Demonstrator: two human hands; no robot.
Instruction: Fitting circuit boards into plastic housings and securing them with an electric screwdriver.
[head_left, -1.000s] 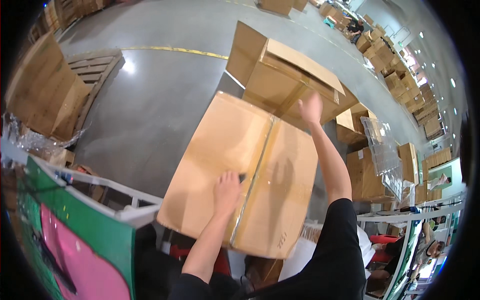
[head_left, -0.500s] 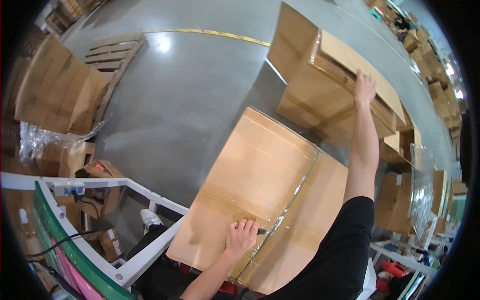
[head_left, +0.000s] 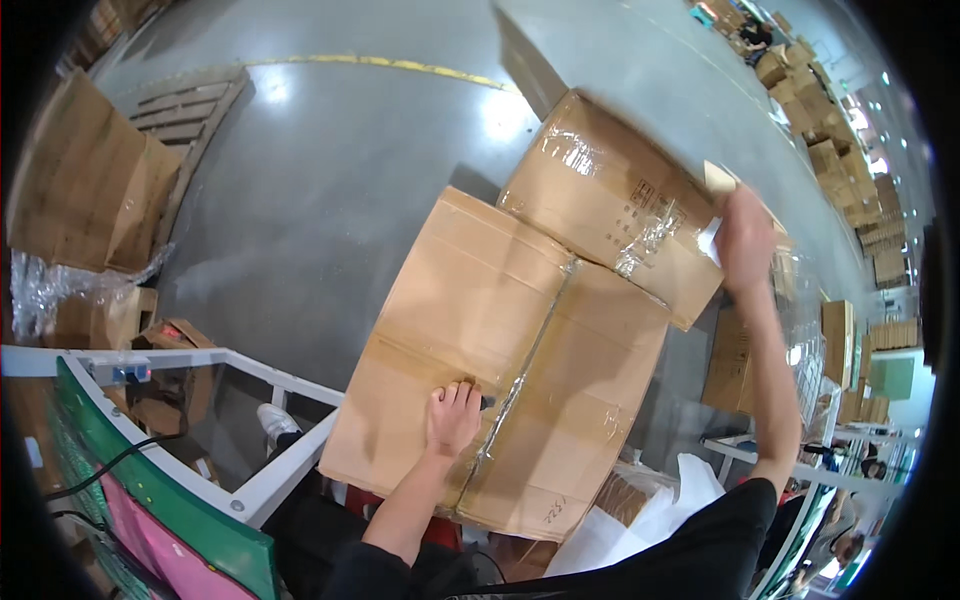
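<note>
A large taped cardboard box [head_left: 440, 290] lies in front of me, a shiny strip of clear tape running along its top seam. On it rests my left hand [head_left: 455, 415], fingers curled around a small black object [head_left: 487, 402] whose end pokes out beside the seam; its kind is hidden. Beyond, a second cardboard box [head_left: 600, 190] leans toward me against the first one's far edge, with clear tape and printing on its face. My right hand [head_left: 747, 240], smeared by motion, is closed at that box's right end, by a pale flap.
A white metal frame [head_left: 290, 465] with green and pink panels stands at the near left. Farther left, a big carton [head_left: 90, 190] sits by a wooden pallet [head_left: 195, 110]. White sheeting [head_left: 640, 510] lies right of the near box. Stacked cartons [head_left: 820, 110] line the far right.
The far box has been tipped and drawn toward me by my right hand, so its taped face now shows. My left hand stays on the near box. The view has shifted somewhat.
</note>
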